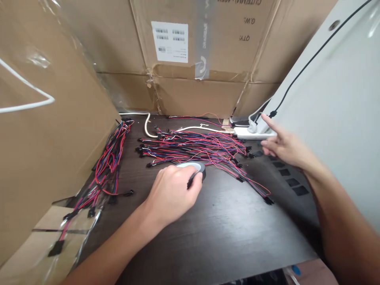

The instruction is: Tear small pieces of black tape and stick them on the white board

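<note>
Your left grip (171, 196) was closed over a roll of black tape (199, 168) on the worktop (213, 241). Your right grip (286, 145) hung wide open near a white power strip (252, 133). Red-and-black wires (192, 148) lay loose in a central heap, with a second pile of wires (109, 166) against a cardboard box (50, 138); none looked taped.

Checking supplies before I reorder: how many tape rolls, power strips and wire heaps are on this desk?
Black tape roll: 1
White power strip: 1
Red-and-blue wire heaps: 2
Total: 4
</note>
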Available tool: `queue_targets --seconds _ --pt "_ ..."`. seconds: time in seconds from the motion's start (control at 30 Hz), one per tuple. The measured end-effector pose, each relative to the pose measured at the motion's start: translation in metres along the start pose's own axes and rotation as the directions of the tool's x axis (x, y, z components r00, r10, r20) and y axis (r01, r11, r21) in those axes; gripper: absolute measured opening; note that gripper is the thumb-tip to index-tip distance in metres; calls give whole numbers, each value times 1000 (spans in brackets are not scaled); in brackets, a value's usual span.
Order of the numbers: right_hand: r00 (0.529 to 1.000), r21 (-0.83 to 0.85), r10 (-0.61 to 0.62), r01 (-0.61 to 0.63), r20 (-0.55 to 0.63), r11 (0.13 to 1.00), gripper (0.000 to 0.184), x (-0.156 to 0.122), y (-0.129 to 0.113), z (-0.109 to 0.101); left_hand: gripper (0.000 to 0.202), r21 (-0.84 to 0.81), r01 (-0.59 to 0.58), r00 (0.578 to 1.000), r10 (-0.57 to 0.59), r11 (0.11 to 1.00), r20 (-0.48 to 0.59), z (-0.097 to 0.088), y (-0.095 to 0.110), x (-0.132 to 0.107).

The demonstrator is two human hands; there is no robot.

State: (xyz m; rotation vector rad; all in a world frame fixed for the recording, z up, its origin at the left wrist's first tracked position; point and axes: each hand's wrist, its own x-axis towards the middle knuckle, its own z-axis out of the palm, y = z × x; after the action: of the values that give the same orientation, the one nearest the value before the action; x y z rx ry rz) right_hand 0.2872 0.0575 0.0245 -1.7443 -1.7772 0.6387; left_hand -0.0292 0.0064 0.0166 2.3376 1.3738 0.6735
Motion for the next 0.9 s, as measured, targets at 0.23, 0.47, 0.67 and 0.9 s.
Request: queue_targets --seconds 0.23,0.47,0.67,0.9 --pt "890 -95 62 -22 452 995 75 2 31 -8 32 34 -3 999 1 999 32 0 -1 -1" --pt "893 -303 220 -101 392 948 72 6 32 -3 30 39 -49 999 48 998 11 0 -1 -1" --pt "913 -345 149 -10 381 939 72 8 33 2 29 54 -26 999 24 998 32 0 -1 0" --pt "918 -586 305 -104 255 804 70 12 30 6 29 55 -16 998 13 998 54 0 0 0"
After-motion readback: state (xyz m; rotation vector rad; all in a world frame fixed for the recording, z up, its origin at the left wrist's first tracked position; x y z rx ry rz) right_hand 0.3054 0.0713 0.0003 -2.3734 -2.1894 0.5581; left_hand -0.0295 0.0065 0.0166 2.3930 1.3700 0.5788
